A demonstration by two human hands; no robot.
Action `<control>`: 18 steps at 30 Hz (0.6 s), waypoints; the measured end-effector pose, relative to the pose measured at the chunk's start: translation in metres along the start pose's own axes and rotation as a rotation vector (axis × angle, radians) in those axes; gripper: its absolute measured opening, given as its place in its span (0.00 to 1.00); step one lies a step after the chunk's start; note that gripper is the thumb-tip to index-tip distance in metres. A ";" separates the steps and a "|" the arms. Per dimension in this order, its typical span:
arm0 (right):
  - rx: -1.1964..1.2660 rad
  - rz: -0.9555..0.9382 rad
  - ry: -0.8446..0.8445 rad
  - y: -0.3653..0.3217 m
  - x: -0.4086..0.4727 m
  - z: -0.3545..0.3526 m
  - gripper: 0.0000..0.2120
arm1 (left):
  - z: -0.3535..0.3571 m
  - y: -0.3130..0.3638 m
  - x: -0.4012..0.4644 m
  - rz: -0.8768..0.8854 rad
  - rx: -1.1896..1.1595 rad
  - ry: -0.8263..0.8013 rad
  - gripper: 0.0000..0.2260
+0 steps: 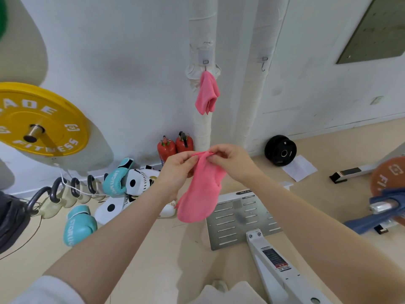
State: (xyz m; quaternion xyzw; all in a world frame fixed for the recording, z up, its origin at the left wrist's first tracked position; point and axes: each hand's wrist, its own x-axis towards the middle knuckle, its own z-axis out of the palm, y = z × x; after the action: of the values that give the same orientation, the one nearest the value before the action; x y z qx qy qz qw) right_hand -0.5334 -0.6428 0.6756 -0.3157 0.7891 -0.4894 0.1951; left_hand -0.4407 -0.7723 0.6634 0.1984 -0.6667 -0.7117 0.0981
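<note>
Two bare forearms are reaching forward from the bottom of the view. The left hand (178, 170) and the right hand (230, 160) are meeting close together. Each is pinching the top edge of a pink cloth (201, 194) between thumb and curled fingers. The cloth is hanging limp below both hands, in the air above the floor.

Below the right hand, a grey slotted metal plate (232, 224) is lying on the beige floor, joined to a white machine beam (276, 266). Below and left of the left hand, teal boxing gloves (80, 224) and black-and-white panda pads (140, 181) are lying by the wall.

Just beyond the hands, two red fire extinguishers (175, 147) are standing at the foot of a white wrapped pipe (202, 128). Above the hands, a second pink cloth (207, 94) is hanging from a hook (205, 62) on that pipe. Far left of the left hand, a yellow weight plate (43, 119) is sitting on a bar. To the right of the right hand, a black weight plate (280, 150) is resting by the wall.
</note>
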 end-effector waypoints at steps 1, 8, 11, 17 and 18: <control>-0.160 -0.048 0.069 -0.002 0.001 0.007 0.06 | -0.003 -0.001 -0.004 -0.006 -0.021 0.008 0.10; -0.445 -0.314 -0.014 -0.026 -0.016 0.044 0.08 | -0.028 -0.001 -0.027 -0.048 -0.210 -0.011 0.09; -0.520 -0.302 0.034 -0.030 -0.021 0.055 0.10 | -0.035 -0.002 -0.034 -0.037 -0.185 -0.029 0.09; -0.486 -0.124 0.178 -0.037 -0.033 0.069 0.14 | -0.051 -0.004 -0.046 -0.043 -0.131 -0.105 0.11; -0.490 -0.093 0.194 -0.038 -0.033 0.069 0.16 | -0.054 -0.004 -0.049 -0.039 -0.143 -0.142 0.11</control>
State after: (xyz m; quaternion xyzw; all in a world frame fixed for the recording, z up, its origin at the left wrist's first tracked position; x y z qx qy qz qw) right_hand -0.4550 -0.6772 0.6786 -0.3413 0.8837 -0.3201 0.0136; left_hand -0.3742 -0.8012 0.6650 0.1528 -0.6154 -0.7716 0.0507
